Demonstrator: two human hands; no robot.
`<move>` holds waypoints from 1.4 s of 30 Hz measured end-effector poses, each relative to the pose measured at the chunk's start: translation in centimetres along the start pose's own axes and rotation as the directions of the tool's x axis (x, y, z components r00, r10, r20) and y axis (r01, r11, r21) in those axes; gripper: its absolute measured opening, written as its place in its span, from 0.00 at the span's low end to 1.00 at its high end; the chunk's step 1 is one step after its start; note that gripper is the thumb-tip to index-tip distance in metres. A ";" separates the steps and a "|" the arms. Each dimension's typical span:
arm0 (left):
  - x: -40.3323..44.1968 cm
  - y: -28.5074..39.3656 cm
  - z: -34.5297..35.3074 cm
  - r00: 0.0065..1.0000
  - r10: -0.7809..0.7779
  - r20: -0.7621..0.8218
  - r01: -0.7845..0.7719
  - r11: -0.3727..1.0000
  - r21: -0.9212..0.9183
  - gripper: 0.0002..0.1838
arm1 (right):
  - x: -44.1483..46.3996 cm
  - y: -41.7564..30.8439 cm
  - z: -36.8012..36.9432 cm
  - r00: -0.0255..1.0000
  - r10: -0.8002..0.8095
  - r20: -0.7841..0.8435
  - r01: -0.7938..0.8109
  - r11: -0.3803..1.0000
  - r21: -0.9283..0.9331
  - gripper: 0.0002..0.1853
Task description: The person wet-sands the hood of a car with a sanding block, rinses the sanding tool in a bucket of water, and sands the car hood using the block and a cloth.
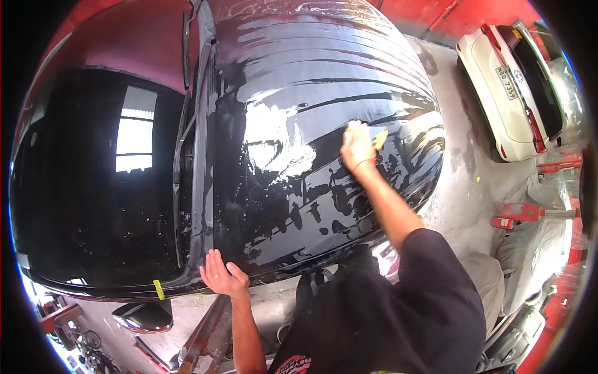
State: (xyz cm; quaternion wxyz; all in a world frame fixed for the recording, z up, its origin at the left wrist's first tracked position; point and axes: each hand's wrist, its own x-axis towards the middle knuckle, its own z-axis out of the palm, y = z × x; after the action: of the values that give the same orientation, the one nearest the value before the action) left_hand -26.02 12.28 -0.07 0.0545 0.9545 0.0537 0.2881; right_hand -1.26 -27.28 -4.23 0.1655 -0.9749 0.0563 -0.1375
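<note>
A glossy black car hood (pixel 299 206) lies in front of me, wet and patchy, with long ridges like folds of clear film fanning out from its front end. My right hand (pixel 358 148) is closed on a yellow squeegee (pixel 380 139) over the front half of the hood. Most of the squeegee is hidden behind the fingers. My left hand (pixel 224 275) rests with its fingers stretched out on the near edge of the car, by the base of the windshield (pixel 93 187). It holds nothing.
Wipers (pixel 180 162) lie along the windshield's base. Yellow tape (pixel 159 289) hangs by the side mirror (pixel 144 316). At the right stand a white car (pixel 498 93) and a red jack-like tool (pixel 520 212) on the concrete floor (pixel 458 187). Bicycle-like parts (pixel 93 349) are at lower left.
</note>
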 end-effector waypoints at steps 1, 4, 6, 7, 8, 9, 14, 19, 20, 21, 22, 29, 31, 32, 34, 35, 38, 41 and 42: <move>0.1 -0.2 0.0 1.000 0.008 0.005 -0.008 1.000 0.000 0.22 | -2.1 -5.8 -1.4 0.980 -0.075 0.184 0.068 0.997 0.044 0.20; 0.1 0.2 -0.2 0.997 -0.039 0.066 0.039 0.999 -0.001 0.22 | -10.1 -21.2 -0.9 0.896 -0.431 0.110 0.383 0.873 0.303 0.18; 0.3 0.2 0.0 0.996 -0.048 0.078 0.047 0.999 0.011 0.22 | -12.4 -22.6 2.4 0.862 -0.507 -0.026 0.484 0.805 0.343 0.20; 0.2 -0.1 -0.2 0.992 -0.061 0.109 0.059 0.998 0.018 0.22 | -11.1 -20.6 0.8 0.870 -0.488 0.072 0.417 0.804 0.424 0.20; 0.1 -0.1 -0.2 0.993 -0.053 0.108 0.052 0.999 0.013 0.22 | -9.1 -16.7 -1.2 0.880 -0.474 0.030 0.457 0.862 0.221 0.18; -0.1 -0.1 -0.3 0.994 -0.049 0.095 0.049 0.999 0.008 0.23 | -4.7 -13.2 -6.9 0.846 -0.224 0.485 0.210 0.974 0.084 0.17; -0.1 -0.1 0.1 0.995 -0.030 0.093 0.030 1.000 -0.004 0.23 | 1.2 6.0 -1.1 0.988 -0.150 -0.028 0.120 0.873 -0.474 0.15; 2.9 1.6 0.1 0.962 -0.045 0.271 0.009 0.991 0.132 0.25 | -10.7 -17.3 0.5 0.864 -0.433 -0.259 0.485 0.854 0.190 0.14; 5.3 2.7 0.2 0.949 0.062 0.309 -0.098 0.990 0.105 0.25 | -10.7 -16.8 1.7 0.832 -0.487 -0.266 0.539 0.823 0.180 0.14; 7.6 3.7 1.0 0.924 0.169 0.343 -0.206 0.976 0.074 0.26 | -7.7 -15.2 -2.5 0.878 -0.423 0.226 0.342 0.882 0.323 0.14; 9.6 5.0 2.5 0.914 0.108 0.391 -0.130 0.991 0.031 0.27 | -6.2 -11.1 -2.9 0.927 -0.375 -0.012 0.369 0.907 0.204 0.14; 17.5 10.2 10.8 0.767 0.033 0.641 -0.143 0.982 0.120 0.41 | 3.4 4.7 -5.3 0.889 0.350 0.294 -0.238 0.903 -0.357 0.22; 19.2 10.8 11.9 0.782 0.048 0.621 -0.175 0.974 0.145 0.42 | -2.8 0.2 4.0 0.958 0.087 -0.272 -0.176 0.929 -0.325 0.20; 19.9 10.9 12.5 0.786 0.052 0.616 -0.177 0.974 0.143 0.42 | -3.4 -0.2 2.2 0.956 0.102 -0.276 -0.194 0.925 -0.327 0.20; 20.7 11.0 13.5 0.795 0.056 0.604 -0.164 0.978 0.126 0.46 | -2.4 -2.4 -6.3 0.972 -0.013 0.235 0.019 0.999 -0.025 0.17; 20.9 11.3 13.7 0.799 0.074 0.597 -0.173 0.979 0.110 0.46 | -1.7 1.6 -3.5 0.997 -0.014 0.073 0.022 0.995 -0.101 0.16; 21.3 12.4 12.2 0.779 0.029 0.626 -0.155 0.977 0.149 0.54 | 3.5 14.1 -7.0 0.951 0.272 0.147 -0.208 0.914 -0.348 0.11; 21.5 12.3 12.4 0.779 0.024 0.626 -0.150 0.977 0.150 0.54 | 5.4 15.9 -8.0 0.896 0.353 0.269 -0.245 0.898 -0.366 0.16; 21.3 12.0 12.8 0.791 0.033 0.611 -0.154 0.977 0.145 0.52 | 3.3 11.7 -7.1 0.963 0.236 0.126 -0.171 0.905 -0.389 0.18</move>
State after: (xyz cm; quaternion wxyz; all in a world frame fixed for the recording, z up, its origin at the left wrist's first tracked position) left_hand -0.41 2.32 2.54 -0.0355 0.9986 0.0128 -0.0361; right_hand -0.87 -40.96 -0.95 -0.0057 -0.9854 0.1690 -0.0222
